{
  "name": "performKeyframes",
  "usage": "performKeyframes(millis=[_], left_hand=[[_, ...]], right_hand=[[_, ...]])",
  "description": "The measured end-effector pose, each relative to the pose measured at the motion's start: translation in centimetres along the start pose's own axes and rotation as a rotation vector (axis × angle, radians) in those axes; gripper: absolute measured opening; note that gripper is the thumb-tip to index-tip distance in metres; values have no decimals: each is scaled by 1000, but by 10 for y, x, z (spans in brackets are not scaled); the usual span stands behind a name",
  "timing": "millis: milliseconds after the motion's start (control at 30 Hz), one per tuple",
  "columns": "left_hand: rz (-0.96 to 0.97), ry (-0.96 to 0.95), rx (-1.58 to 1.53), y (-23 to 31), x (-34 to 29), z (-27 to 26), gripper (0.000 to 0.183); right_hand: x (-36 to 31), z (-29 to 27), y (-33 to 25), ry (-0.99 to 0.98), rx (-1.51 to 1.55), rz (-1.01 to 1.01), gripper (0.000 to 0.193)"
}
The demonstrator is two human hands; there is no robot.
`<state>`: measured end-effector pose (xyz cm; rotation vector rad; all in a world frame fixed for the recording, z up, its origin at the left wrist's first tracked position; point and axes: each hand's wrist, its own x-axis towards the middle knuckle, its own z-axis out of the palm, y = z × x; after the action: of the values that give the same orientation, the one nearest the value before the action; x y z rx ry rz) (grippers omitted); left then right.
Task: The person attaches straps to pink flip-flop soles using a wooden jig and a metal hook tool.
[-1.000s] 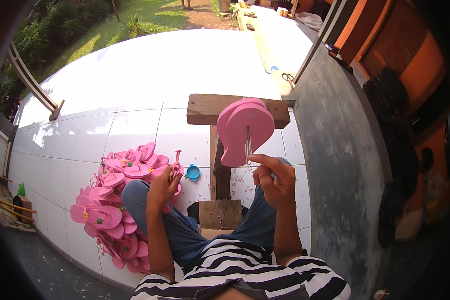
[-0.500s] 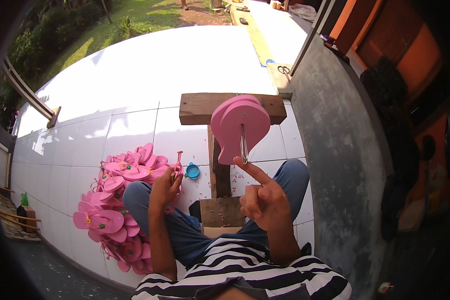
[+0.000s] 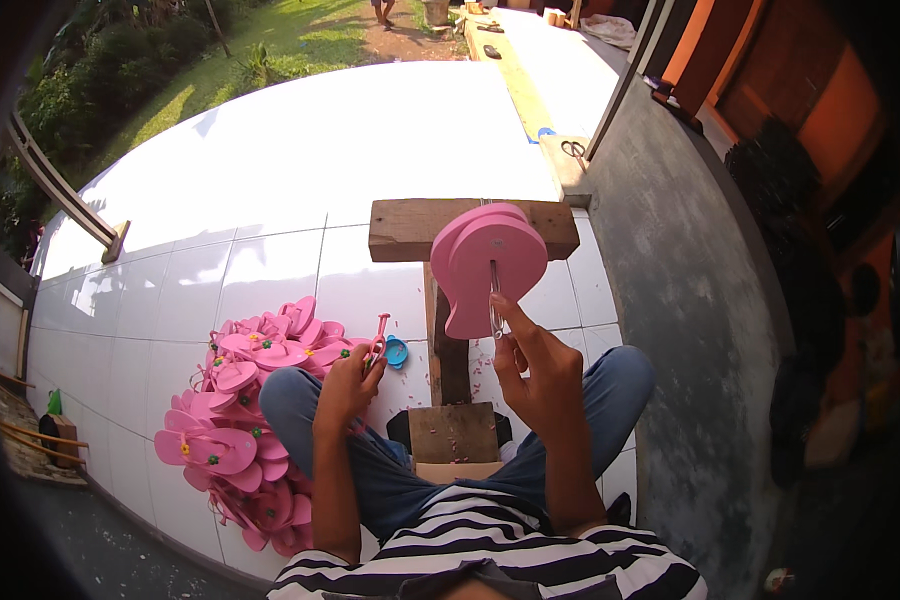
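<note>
A: Progress? Grip state?

B: Right hand [image 3: 540, 375] pinches a metal tool [image 3: 495, 300] against the pink soles [image 3: 490, 265] mounted on the wood stand's [image 3: 450, 330] far end; left hand [image 3: 348, 385] grips a pink strap [image 3: 378, 340]; strap judged not yet fitted; finished pile [image 3: 240, 420] by left knee.

A: Labels, packages?

B: None legible; a small blue object [image 3: 397, 351] sits beside the stand.

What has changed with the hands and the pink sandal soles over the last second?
The right hand dropped away from the thin metal tool for a moment, forefinger out, and has come back up to it at the pink soles on the wooden stand. The left hand stayed by the knee, holding a pink strap. The pile of pink sandals and the small blue object have not moved.
</note>
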<state>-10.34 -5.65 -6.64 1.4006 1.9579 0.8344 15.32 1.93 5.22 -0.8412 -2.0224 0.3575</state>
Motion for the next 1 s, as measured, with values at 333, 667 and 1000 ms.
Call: performKeyframes(millis=[333, 667, 1000], left_hand=[[-60, 6, 5, 0, -4, 2, 26], [-51, -5, 24, 4, -2, 5, 26], [151, 1, -418, 9, -22, 26, 28]], right_hand=[[-61, 79, 101, 391, 760, 612, 38], [-162, 225, 156, -88, 452, 802, 69], [-168, 148, 122, -580, 566, 851, 46]])
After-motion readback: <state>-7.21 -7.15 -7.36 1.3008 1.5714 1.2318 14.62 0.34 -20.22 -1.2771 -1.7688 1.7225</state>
